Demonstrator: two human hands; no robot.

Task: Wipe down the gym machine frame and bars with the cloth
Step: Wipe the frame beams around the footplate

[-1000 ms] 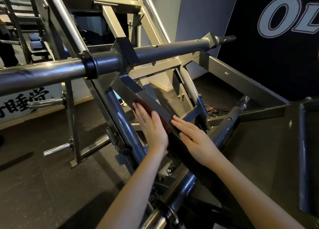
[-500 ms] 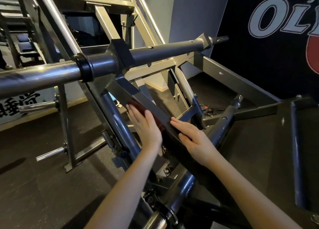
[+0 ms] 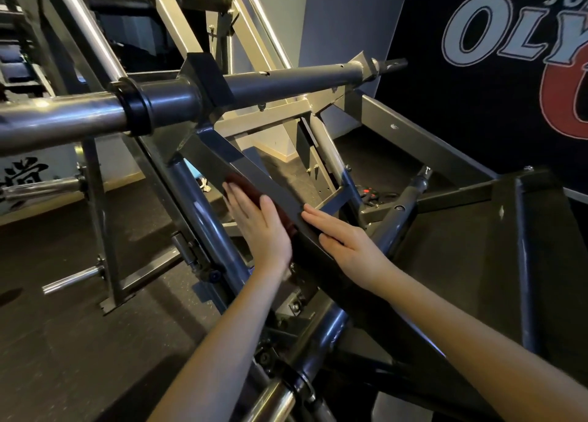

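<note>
Hardly moved since earlier: left hand (image 3: 258,227), fingers straight, presses the dark red cloth (image 3: 245,186) onto the slanted frame bar (image 3: 273,186), which runs far-left to near-right. Right hand (image 3: 346,242) rests flat beside it, lower.

The left hand (image 3: 261,231) has eased the cloth (image 3: 244,183) slightly up the slanted frame bar (image 3: 270,186).

dk red cloth (image 3: 243,184), grey frame beam (image 3: 270,183), chrome bar (image 3: 57,119), blk wall (image 3: 477,119)
</note>
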